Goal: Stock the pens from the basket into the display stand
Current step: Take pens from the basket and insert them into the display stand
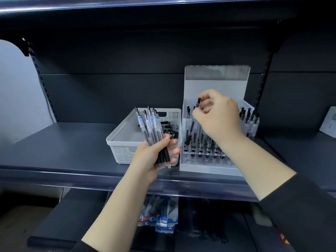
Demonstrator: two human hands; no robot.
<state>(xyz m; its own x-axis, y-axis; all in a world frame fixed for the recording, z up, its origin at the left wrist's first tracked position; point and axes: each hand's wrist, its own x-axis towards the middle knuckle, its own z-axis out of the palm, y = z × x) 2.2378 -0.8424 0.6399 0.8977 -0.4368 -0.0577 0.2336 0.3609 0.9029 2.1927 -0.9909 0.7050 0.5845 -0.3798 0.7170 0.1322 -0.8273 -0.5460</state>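
A bundle of clear pens (151,128) with black grips is held upright in the left hand (154,154), whose fingers are curled round the bundle's lower part, just in front of the white perforated basket (125,140) on the dark shelf (60,148). More pens are seen lying in the far right part of the basket. A single pen (197,104) is pinched by its black top between the thumb and fingers of the right hand (218,117), over the white display stand (209,168), which is set just right of the basket and already carries rows of upright pens.
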